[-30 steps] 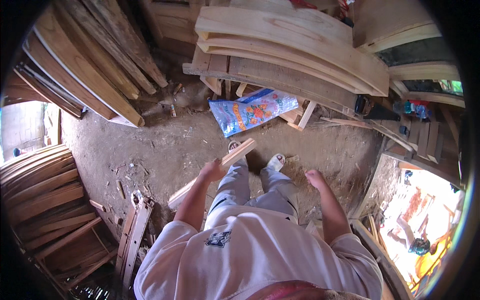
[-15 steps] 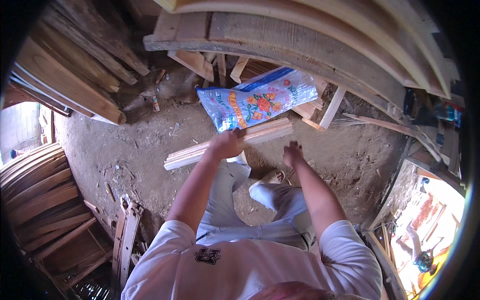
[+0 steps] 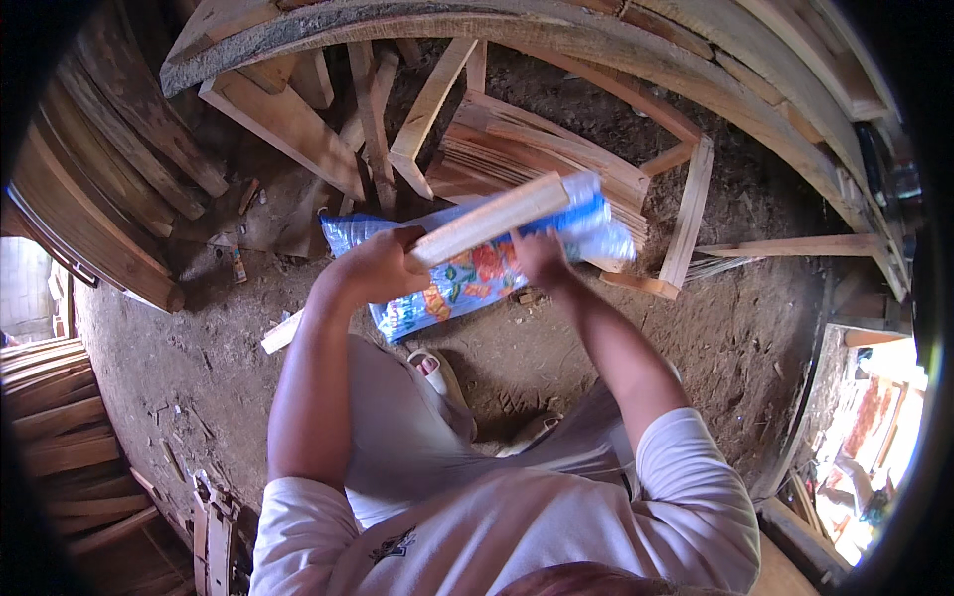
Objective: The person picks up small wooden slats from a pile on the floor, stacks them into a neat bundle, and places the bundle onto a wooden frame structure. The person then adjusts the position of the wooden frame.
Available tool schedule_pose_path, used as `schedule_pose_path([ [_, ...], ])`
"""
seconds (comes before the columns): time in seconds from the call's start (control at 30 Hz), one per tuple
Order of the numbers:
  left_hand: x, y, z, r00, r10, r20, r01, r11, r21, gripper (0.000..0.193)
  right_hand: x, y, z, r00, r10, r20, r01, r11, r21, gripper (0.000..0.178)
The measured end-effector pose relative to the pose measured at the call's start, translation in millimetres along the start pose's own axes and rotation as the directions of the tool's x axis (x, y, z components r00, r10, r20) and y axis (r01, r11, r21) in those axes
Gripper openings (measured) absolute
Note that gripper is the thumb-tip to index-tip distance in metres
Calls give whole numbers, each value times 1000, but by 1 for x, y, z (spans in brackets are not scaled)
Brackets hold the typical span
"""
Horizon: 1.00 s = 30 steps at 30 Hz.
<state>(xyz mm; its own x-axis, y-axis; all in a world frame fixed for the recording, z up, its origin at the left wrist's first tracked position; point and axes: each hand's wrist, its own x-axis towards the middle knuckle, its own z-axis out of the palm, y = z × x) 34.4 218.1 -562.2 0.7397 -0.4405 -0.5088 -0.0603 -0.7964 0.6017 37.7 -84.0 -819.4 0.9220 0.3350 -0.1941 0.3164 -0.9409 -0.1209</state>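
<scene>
We see a person bent low over a dirt floor (image 3: 735, 348), the left hand (image 3: 373, 266) closed firmly around a pale length of wood (image 3: 497, 217). The wood slants up to the right — its far end above a printed plastic sack (image 3: 457, 293), its near end past the left forearm, which hides a stretch of it. The right hand (image 3: 542, 258) is over the sack's printed face, a finger pointing toward the wood; we cannot tell whether it grips the plastic or only rests there.

Clutter hems in the work. Just beyond the sack we find a stack of thin slats (image 3: 556, 159), its near edge partly covered by the sack and the wood. A wooden frame leg (image 3: 688, 219) stands to its right and an angled brace (image 3: 434, 114) to its left — both beneath a long, heavy beam (image 3: 447, 22) crossing the top of our view. Leaning boards (image 3: 94, 223) crowd the left side, with more piled slats (image 3: 60, 427) below them. A sandalled foot (image 3: 437, 375) is near the sack's lower edge.
</scene>
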Motion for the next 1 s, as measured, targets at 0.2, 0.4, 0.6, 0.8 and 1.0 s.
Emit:
schedule_pose_path([
  [0.2,3,-23,-7,998,45,-35,-44,998,45,58,-121,-92,38,765,-249,595,-321,653,686,30],
  [0.4,32,-17,-4,997,-82,-15,83,987,137,54,-117,-108,16,462,-414,784,-40,874,485,27],
  [0.6,35,-35,-1,995,-87,55,81,990,115,54,-3,-15,9,948,226,223,-270,944,191,58],
  [0.8,33,-12,3,925,-277,261,233,954,189,53,22,71,-15,970,143,-199,-151,988,-27,110],
  [1.0,33,0,20,906,-222,360,137,959,247,54,41,84,-4,963,51,-264,-73,995,-74,104],
])
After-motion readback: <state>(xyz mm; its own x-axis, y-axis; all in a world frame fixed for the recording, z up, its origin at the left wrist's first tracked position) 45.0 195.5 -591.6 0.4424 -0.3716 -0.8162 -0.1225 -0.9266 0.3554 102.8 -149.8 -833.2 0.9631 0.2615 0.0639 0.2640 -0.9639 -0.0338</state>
